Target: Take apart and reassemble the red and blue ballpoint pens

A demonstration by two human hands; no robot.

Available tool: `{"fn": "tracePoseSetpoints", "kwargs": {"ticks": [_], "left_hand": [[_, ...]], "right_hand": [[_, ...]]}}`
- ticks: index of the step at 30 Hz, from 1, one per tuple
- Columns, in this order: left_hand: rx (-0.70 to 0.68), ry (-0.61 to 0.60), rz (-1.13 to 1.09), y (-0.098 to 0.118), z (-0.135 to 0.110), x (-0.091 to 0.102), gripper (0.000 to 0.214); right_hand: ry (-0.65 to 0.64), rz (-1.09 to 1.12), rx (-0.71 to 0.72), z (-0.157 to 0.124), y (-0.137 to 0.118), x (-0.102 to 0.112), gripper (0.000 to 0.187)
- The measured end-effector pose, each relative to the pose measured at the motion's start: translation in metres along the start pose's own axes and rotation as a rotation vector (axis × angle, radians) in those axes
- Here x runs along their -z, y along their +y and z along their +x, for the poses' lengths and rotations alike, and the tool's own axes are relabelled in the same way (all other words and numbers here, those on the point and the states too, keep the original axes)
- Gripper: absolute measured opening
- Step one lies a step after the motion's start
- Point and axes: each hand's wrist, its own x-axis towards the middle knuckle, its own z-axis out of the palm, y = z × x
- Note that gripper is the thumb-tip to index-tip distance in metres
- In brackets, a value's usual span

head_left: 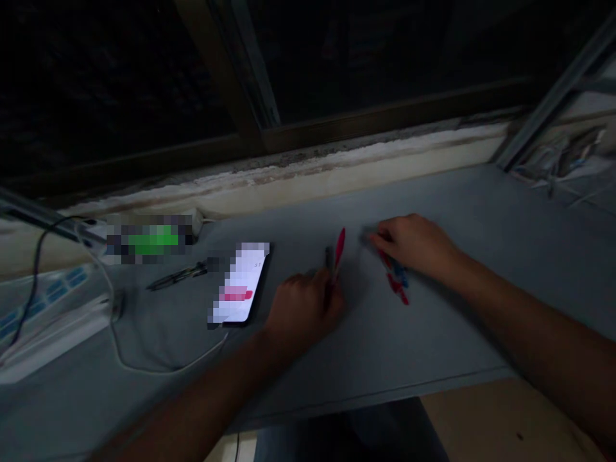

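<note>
My left hand [305, 303] is closed around a red pen [340, 245], which sticks up past the thumb. Beside that pen a short dark tip [329, 258] also shows, perhaps of another pen. To the right, my right hand [418, 247] has its fingers pinched together over the desk. Red pens [398, 290] and a blue pen [401, 272] slant out below its fingers; their upper parts are hidden by the hand. A blurred dark end shows by its fingertips.
A lit phone [245, 282] lies left of my left hand, with a white cable [163, 371] curving below it. Further left are dark pens [178, 277] and a blurred green item [153, 240]. The grey desk [462, 333] meets a window ledge behind; clutter [568, 154] stands at right.
</note>
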Motion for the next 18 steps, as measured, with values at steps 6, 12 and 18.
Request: {"fn": "tracePoseSetpoints", "kwargs": {"ticks": [6,12,18], "left_hand": [[-0.126,0.095,-0.350,-0.003,0.000,0.007,0.027],[-0.310,0.112,-0.326,0.001,-0.003,0.003,0.017],[-0.330,0.245,-0.087,-0.006,-0.001,-0.002,0.022]], "right_hand": [[-0.409,0.781,0.329,-0.003,-0.008,0.011,0.052],[-0.357,0.903,0.325,-0.011,-0.023,0.008,0.064],[-0.231,0.971,0.133,-0.013,-0.030,0.001,0.067]]}}
